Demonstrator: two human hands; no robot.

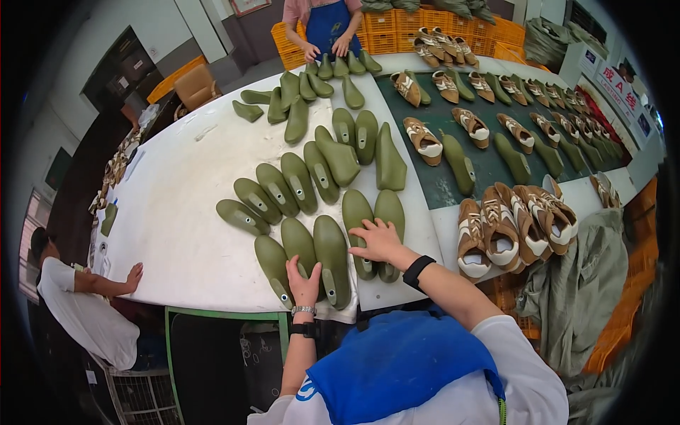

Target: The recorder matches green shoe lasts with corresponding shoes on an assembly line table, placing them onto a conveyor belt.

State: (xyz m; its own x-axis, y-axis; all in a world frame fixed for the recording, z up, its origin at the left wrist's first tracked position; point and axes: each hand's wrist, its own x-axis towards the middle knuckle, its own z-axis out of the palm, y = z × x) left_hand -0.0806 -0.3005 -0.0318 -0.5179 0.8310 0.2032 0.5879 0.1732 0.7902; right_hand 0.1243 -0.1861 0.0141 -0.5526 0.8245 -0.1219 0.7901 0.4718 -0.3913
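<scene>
Green shoe lasts lie in rows on the white table in front of me. My left hand is closed around the lower end of the middle shoe last of a near group of three, its thumb and fingers on either side. Against it lie a left shoe last and a right shoe last. My right hand lies with fingers spread across a pair of shoe lasts, touching the left one and reaching over the right one. The undersides of my fingers are hidden.
More shoe lasts stretch toward the far edge, where a person in a blue apron handles some. Brown sneakers stand at right; others sit with lasts on a green mat. Another person leans at the table's left edge.
</scene>
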